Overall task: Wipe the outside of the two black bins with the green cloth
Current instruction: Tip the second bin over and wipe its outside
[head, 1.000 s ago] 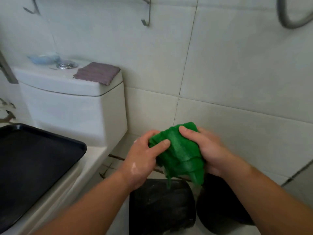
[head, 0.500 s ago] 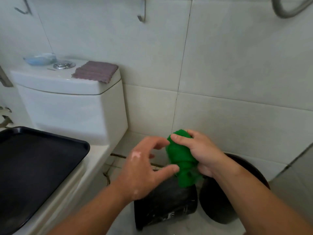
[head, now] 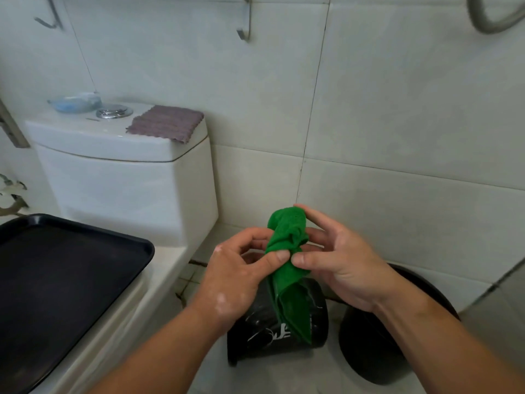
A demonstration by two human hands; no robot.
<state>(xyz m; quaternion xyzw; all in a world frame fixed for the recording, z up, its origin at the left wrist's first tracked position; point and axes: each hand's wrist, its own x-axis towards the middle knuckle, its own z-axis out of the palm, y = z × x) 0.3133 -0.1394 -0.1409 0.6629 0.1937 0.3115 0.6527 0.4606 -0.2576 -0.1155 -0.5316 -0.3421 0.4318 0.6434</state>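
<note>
White-tiled bathroom wall [head: 397, 137] behind, toilet cistern [head: 122, 189] at left. Green cloth [head: 287, 251] bunched upright above the bins, pinched by left hand [head: 238, 277] and by thumb of right hand [head: 338, 263], right fingers loosely spread behind. Tail hanging over square black bin [head: 255, 334]; white print on its side, unreadable. Round black bin [head: 369, 351] just beside, right.

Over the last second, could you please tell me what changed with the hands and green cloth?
The left hand let go of the green cloth, then came back and pinches it again beside the right hand, which kept hold throughout. The cloth went from a tight bunch to hanging long over the square black bin. That bin, the round black bin and the black tray stayed put.
</note>
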